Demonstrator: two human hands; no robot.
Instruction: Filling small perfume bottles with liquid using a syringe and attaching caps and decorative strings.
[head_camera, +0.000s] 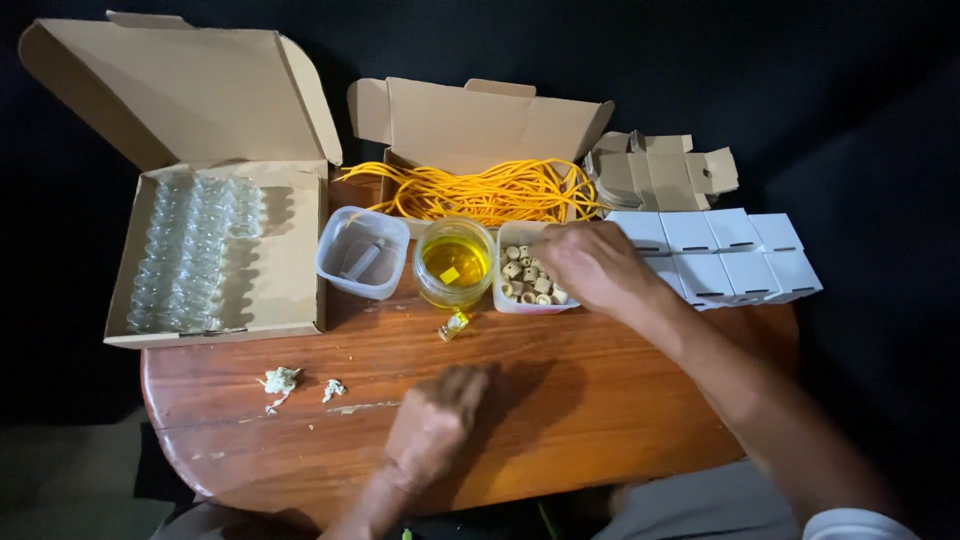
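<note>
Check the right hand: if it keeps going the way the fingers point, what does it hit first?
The right hand points left, fingers over the clear tub of small beige cork-like pieces. Those pieces come first; the jar of yellow liquid is next beyond. Its height above the tub is unclear, so it may already be touching.

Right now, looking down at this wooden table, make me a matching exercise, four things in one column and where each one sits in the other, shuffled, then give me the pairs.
Things
1. glass vials
2. orange cords
3. small white boxes
4. yellow liquid

Places
A. in the round clear jar at the table's middle
B. in rows at the right end of the table
C. in the large open cardboard box on the left
D. in the open cardboard box at the back

Pairs: 1-C, 2-D, 3-B, 4-A
</note>
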